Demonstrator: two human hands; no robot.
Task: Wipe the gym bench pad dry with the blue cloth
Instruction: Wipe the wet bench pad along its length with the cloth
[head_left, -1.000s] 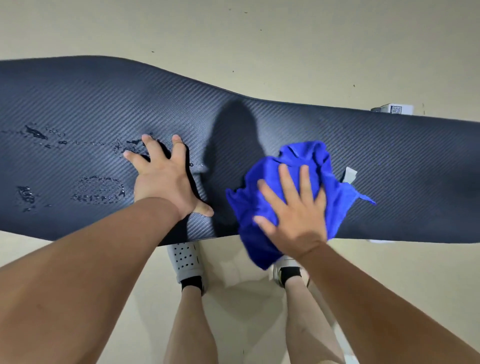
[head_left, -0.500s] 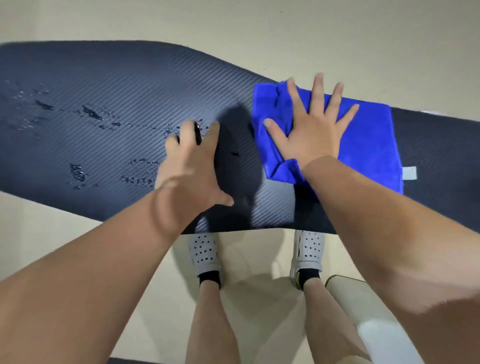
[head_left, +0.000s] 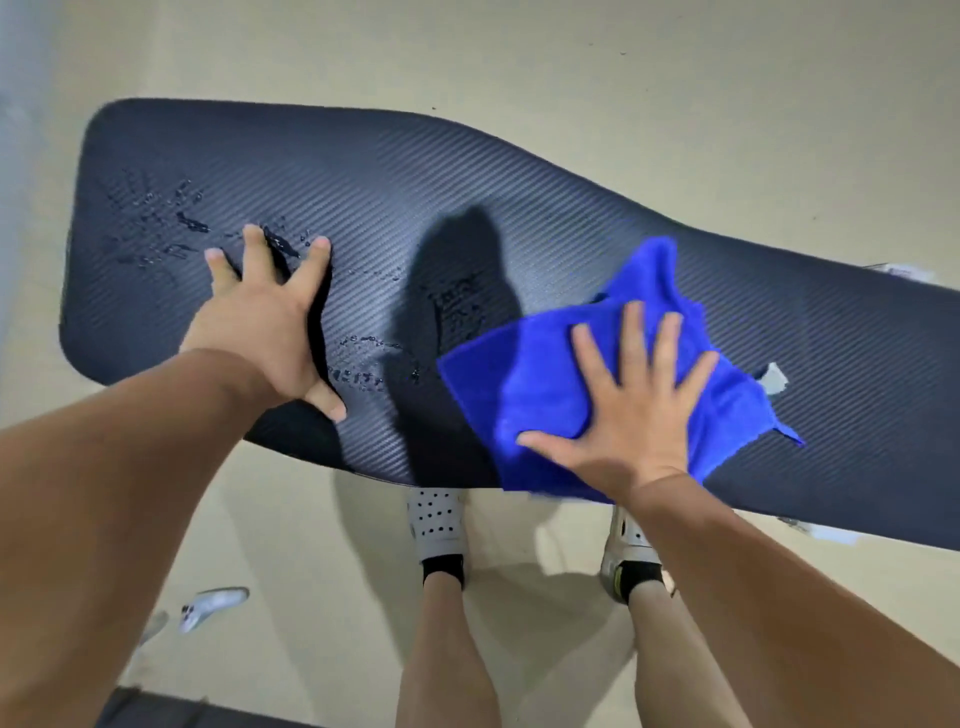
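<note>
Blue cloth (head_left: 545, 395) lies flat on the near half of the gym bench pad (head_left: 519, 208), right of the middle, and one of its edges hangs just over the pad's near edge. I see its far corner bunched up into a ridge, and a small pale tag (head_left: 774, 378) sticks out at its right side. My right hand (head_left: 634, 410) lies palm down on the cloth with all fingers spread wide, pressing it to the pad rather than gripping it; the thumb points left along the cloth's near part.

My left hand (head_left: 270, 322) rests on the bare pad well to the left of the cloth, also flat and open, fingers splayed toward the far edge and thumb near the near edge. It holds nothing.

Dark, ribbed and woven-looking, the pad runs across my view from a rounded left end to beyond the right border. Water droplets (head_left: 156, 223) sit scattered on the left end, beyond my left fingertips, and a second patch of drops (head_left: 374, 358) lies between the two hands. A shadow falls across the middle of the pad.

Below the pad I see my two legs and pale perforated shoes (head_left: 436, 519) with black socks on a beige floor (head_left: 571, 62). A small pale object (head_left: 213, 605) lies on the floor at lower left; I cannot tell what it is.
</note>
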